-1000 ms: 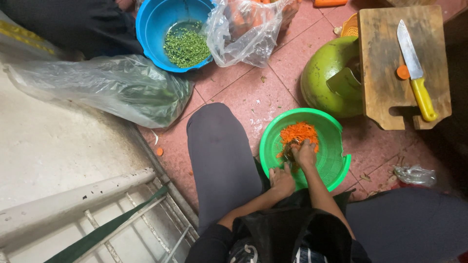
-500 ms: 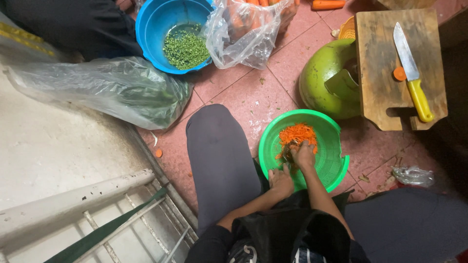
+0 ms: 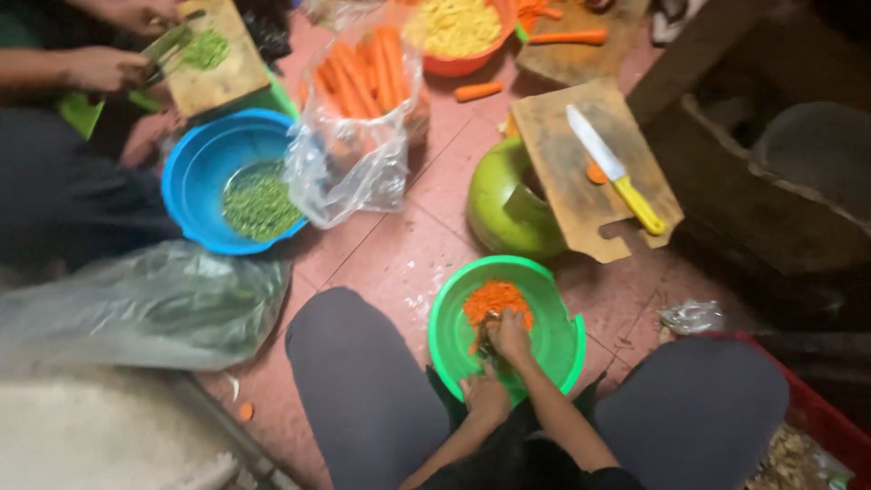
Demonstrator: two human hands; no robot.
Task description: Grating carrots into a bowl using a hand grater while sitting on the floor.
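While the right hand [image 3: 508, 334] curls its fingers over something too small to tell, it dips into grated carrot [image 3: 494, 301] heaped in the green bowl [image 3: 562, 349]; the left hand [image 3: 485, 397] grips that bowl's near rim; farther off, a blue bowl [image 3: 204, 172] holds chopped greens [image 3: 259, 201]; a clear bag [image 3: 349, 136] holds whole carrots.

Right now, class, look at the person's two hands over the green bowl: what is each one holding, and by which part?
The right hand reaches into the shredded carrot; what it grips is blurred. The left hand rests at the green bowl near its rim; a hold cannot be told.
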